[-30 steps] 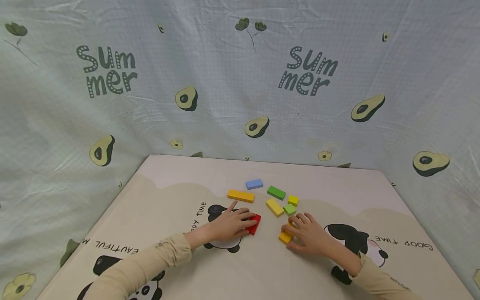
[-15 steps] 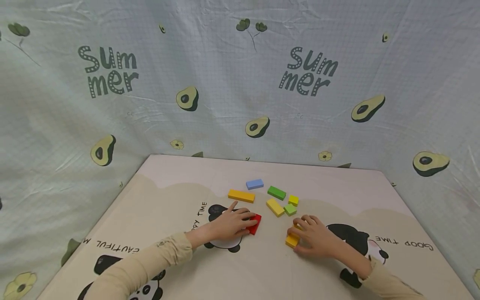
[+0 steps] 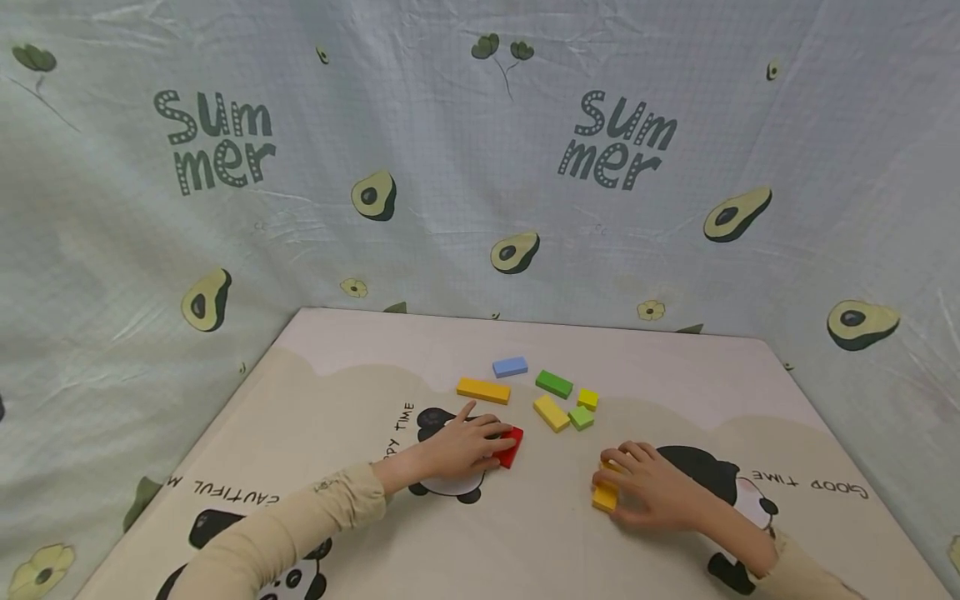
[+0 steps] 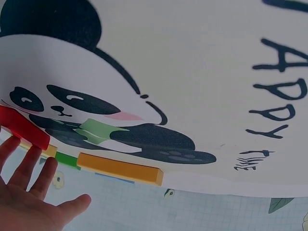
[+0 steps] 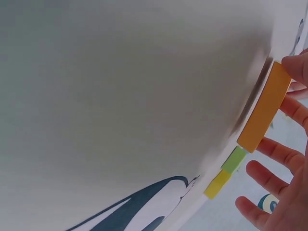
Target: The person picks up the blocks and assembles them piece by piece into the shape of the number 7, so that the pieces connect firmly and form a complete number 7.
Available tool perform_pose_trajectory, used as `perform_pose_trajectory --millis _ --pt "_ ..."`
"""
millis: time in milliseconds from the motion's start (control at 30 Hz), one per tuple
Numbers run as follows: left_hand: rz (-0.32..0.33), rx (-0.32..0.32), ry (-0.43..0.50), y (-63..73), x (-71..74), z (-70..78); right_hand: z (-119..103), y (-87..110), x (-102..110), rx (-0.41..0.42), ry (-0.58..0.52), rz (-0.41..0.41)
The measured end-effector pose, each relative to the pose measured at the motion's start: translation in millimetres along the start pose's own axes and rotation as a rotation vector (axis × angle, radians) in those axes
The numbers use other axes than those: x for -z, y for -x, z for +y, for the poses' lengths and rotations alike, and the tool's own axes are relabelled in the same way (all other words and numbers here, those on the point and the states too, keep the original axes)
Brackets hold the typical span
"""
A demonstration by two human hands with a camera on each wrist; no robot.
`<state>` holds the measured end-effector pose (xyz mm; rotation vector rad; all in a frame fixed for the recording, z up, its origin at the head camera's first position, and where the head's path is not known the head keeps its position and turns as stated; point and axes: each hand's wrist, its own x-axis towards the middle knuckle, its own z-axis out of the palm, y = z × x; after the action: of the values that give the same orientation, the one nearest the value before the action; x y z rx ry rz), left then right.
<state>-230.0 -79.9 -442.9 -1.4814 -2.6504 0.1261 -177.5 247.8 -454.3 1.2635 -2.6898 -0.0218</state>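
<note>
In the head view my left hand (image 3: 456, 450) lies over a red block (image 3: 507, 459) beside the printed panda, fingers across it and the little finger sticking out. The left wrist view has those fingertips against the side of the red block (image 4: 24, 129); the thumb is hidden. My right hand (image 3: 656, 490), further right, grips an orange-yellow rectangular block (image 3: 604, 499). In the right wrist view the thumb is at one end of this block (image 5: 265, 108), with fingers along its far side and a dark shadow beside it.
Behind the hands lie a blue block (image 3: 510, 367), a long orange block (image 3: 483, 390), a green block (image 3: 554, 383), a pale yellow block (image 3: 551, 413), a small yellow block (image 3: 588, 400) and a light green pentagon block (image 3: 581, 417). A printed cloth wall (image 3: 435, 283) rises behind the table.
My right hand has moved right and slightly toward me, carrying the orange-yellow block away from the pentagon block. The left hand and the red block have stayed in place.
</note>
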Motion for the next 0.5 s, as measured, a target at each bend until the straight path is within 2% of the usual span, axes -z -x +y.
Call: perform_pose_trajectory --millis 267,500 --pt "-0.015 0.005 0.013 -0.1 1.1 0.2 -1 10.4 4 -0.001 -0.001 -0.016" --pt "0.015 -0.005 0.010 0.4 2.1 1.1 -7 20.2 6 -0.013 -0.035 0.002"
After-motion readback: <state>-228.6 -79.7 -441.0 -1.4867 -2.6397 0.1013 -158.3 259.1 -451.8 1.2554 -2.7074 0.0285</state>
